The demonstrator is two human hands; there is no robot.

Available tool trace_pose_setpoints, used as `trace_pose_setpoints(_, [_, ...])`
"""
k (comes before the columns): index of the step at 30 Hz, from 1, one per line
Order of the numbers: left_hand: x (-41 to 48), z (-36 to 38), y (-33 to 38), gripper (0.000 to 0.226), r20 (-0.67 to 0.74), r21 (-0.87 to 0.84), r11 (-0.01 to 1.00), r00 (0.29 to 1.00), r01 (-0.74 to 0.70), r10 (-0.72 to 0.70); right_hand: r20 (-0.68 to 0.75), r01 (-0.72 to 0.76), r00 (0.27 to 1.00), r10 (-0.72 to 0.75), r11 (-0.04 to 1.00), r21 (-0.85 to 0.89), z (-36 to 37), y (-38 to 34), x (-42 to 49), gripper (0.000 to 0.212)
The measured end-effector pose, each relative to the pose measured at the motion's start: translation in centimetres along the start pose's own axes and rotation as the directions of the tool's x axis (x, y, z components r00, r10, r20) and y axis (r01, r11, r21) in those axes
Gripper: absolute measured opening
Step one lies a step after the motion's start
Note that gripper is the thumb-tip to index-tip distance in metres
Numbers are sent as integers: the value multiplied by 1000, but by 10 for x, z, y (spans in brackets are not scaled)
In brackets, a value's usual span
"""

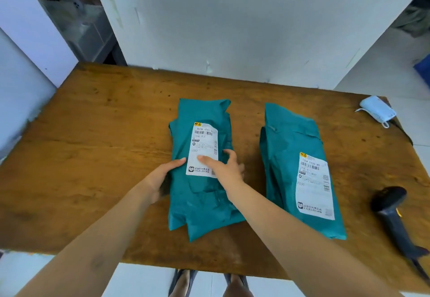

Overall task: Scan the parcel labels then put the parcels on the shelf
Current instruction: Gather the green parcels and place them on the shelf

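A: Position of left parcel point(200, 203)?

B: Flat on table point(93, 157), roughly mid-width, long axis running near to far. Teal bag, creased. White label point(203, 150) face up on the far half.

A: Edges, room around it?

B: Near end stops short of the table's near edge, with a band of bare wood between. Wide bare wood on the left, all the way to the left edge. Far side: bare strip, then white panel point(232, 29) standing along the far edge. Right side: narrow lane of wood, then right parcel point(286, 157), not touching, slightly angled, own label point(315, 186) up on its near half.

A: Hands versus parcel?

B: Left hand point(160, 178) against the left parcel's left edge, thumb lying on top just short of the label. Other fingers hidden at that edge; reads as a grip on it. Right hand point(225, 166) on top from the right, thumb pressing the label's near part, fingers curled over the bag's right side, gripping it. Parcel held between both hands at about mid-length. Forearms coming in over the near edge.

A: Rest of the table?

B: Dark scanner point(393, 210) lying near the right edge, right of the right parcel and apart from it, handle pointing at the near right corner. Pale face mask point(377, 110) at the far right corner. Feet point(183, 282) on pale floor just below the near edge.
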State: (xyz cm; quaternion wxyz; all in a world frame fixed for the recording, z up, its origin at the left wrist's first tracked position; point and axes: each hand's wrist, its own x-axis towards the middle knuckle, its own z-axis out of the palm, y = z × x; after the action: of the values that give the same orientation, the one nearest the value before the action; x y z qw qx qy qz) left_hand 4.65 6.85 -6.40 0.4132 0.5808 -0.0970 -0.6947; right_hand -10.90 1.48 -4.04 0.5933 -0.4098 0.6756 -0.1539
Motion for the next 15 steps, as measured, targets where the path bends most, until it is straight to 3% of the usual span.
trace_pose_setpoints(3, [4, -10, 7, 49, 10, -8, 1000, 1000, 16, -15, 93, -82, 993, 68, 986, 147, 1, 3, 8, 125])
trace_pose_setpoints(7, [5, -8, 19, 40, 50, 40, 999, 999, 18, -20, 218, -87, 974, 68, 993, 78, 1, -3, 11, 140])
trace_pose_setpoints(10, [3, -2, 29, 30, 113, 13, 999, 993, -36, 34, 238, -15, 971, -30, 982, 186, -2, -15, 3, 94])
trace_pose_setpoints(11, [0, 0, 35, 31, 139, 5, 998, 989, -59, 57, 231, 9, 971, -62, 975, 224, -4, -21, -1, 88])
trace_pose_setpoints(15, [-24, 13, 79, 21, 271, 50, 981, 948, -185, 165, 191, 149, 960, -205, 951, 272, -16, -55, -23, 89])
